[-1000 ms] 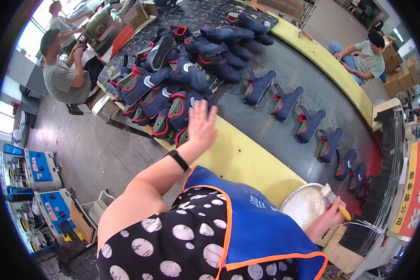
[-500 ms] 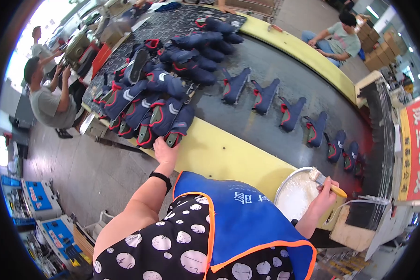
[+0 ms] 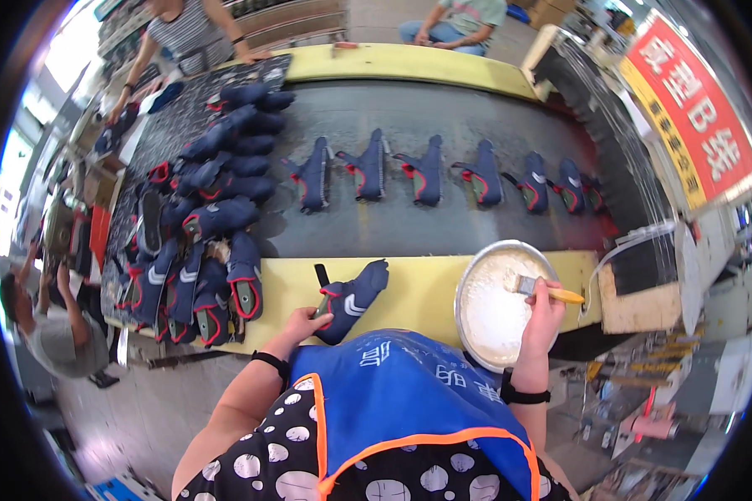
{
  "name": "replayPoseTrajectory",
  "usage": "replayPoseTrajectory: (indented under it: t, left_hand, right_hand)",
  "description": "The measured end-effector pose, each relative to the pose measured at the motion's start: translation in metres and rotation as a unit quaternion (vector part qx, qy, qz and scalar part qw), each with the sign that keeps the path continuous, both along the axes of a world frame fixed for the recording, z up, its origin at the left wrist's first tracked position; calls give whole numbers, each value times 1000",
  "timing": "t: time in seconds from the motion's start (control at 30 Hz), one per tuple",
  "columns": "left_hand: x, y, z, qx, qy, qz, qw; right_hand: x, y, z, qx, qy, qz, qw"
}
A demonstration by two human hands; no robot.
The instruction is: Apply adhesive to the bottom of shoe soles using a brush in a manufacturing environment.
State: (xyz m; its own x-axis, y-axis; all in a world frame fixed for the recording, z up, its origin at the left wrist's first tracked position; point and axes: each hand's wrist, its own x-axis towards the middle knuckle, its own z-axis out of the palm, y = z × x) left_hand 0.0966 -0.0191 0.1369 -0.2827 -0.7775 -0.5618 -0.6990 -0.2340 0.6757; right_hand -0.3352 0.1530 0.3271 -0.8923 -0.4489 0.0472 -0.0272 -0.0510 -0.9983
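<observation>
My left hand [image 3: 303, 324] grips the heel end of a navy shoe upper [image 3: 355, 301] with red lining and pale chevrons. The upper is tilted over the yellow near ledge [image 3: 422, 288], its toe pointing up and right. In my right hand [image 3: 546, 316] is a paintbrush [image 3: 570, 296] with a yellow handle. Its bristles are over or against the white paste [image 3: 495, 321] in a round metal bowl [image 3: 459, 311], at the ledge's right part. To the left lies a pile of similar uppers [image 3: 224, 217].
A row of several uppers [image 3: 427, 175] stands along the dark conveyor belt [image 3: 393, 230]. A black housing [image 3: 595, 117] and a red-and-yellow sign [image 3: 693, 108] are at the right. Across the belt, a person in stripes [image 3: 185, 37] stands and another person [image 3: 455, 25] sits.
My left hand has taken an upper from the pile's near edge and carried it right. The brush stays in my right hand at the bowl. The view has turned to the right.
</observation>
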Motion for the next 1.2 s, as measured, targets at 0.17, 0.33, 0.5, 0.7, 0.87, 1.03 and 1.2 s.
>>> replayPoseTrajectory:
  t: [0.17, 0.33, 0.5, 0.7, 0.87, 1.03, 1.2]
  left_hand:
    - [-14, -16, 20, -270, -146, 2, 952]
    - [-64, -5, 51, -205, -131, -164, 956]
    - [-85, -7, 57, -220, -151, -238, 934]
    - [-78, -22, 31, -107, -5, -255, 961]
    - [-93, -32, 71, 337, 245, 19, 909]
    - [-126, -37, 144, 401, 281, -72, 869]
    - [-171, -20, 194, 305, 192, -253, 898]
  right_hand:
    - [-18, 43, -21, 30, -20, -72, 997]
    - [-41, 87, -78, 177, 90, -65, 978]
    - [-32, 87, -93, 227, 139, -99, 959]
    - [-22, 65, -122, 357, 209, -61, 908]
    - [-20, 59, -112, 353, 184, -26, 917]
    - [-26, 63, -72, 63, 89, -55, 992]
    - [-31, 75, -90, 300, 177, -47, 936]
